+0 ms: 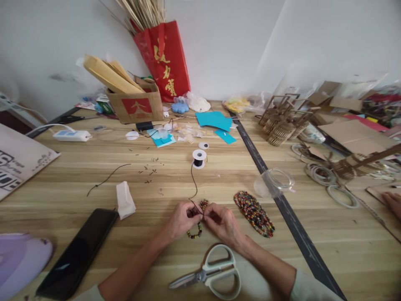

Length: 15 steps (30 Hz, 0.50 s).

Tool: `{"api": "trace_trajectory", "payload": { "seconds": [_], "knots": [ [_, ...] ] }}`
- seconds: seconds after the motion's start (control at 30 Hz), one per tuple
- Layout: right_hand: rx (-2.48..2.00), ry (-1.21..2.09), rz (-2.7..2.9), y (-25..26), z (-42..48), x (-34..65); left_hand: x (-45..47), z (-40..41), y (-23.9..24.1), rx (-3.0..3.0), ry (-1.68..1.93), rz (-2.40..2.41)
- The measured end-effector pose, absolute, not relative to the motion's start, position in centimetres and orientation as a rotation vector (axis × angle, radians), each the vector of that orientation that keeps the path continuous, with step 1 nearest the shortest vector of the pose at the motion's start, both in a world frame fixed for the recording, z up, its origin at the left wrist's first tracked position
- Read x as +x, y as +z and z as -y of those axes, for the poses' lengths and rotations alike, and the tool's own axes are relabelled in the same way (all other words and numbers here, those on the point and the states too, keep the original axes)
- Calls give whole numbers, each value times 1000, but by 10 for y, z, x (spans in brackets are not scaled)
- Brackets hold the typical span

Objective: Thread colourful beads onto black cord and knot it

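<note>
My left hand (pixel 185 218) and my right hand (pixel 223 221) meet fingertip to fingertip at the middle front of the table, each pinching a thin black cord (pixel 196 184). That cord runs up to a white spool (pixel 199 159) wound with black. Colourful beads strung in a small loop (pixel 194 236) hang below my left fingers, with more beads (pixel 204 204) showing just beyond the fingertips. Right of my right hand lies a heap of multicoloured bead strands (pixel 254 214). White-handled scissors (pixel 216 274) rest between my forearms, blades pointing left. The exact point where the fingers grip is partly hidden.
On the left lie a black phone (pixel 78 253), a folded white tissue (pixel 125 200) and a power strip (pixel 72 135). Blue cards (pixel 214 120), a cardboard box (pixel 134 102) and a red bag (pixel 169 62) stand behind. At right are small woven baskets (pixel 277 125) and another person's hand (pixel 392 202).
</note>
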State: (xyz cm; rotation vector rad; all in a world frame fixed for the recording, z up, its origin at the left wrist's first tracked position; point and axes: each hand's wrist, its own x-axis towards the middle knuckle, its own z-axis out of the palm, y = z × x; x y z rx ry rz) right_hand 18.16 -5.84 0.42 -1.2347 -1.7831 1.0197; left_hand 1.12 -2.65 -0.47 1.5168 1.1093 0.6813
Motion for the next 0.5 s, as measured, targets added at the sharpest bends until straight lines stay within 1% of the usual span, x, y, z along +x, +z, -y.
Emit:
{"api": "trace_trajectory", "payload": {
  "seconds": [0.2,0.5],
  "knots": [
    [-1136,844,1876,-1,59,182,10,24,1,1421,673,-1045],
    [-1049,773,1926,0,59,182,6,21,1,1427,644,-1004]
  ]
}}
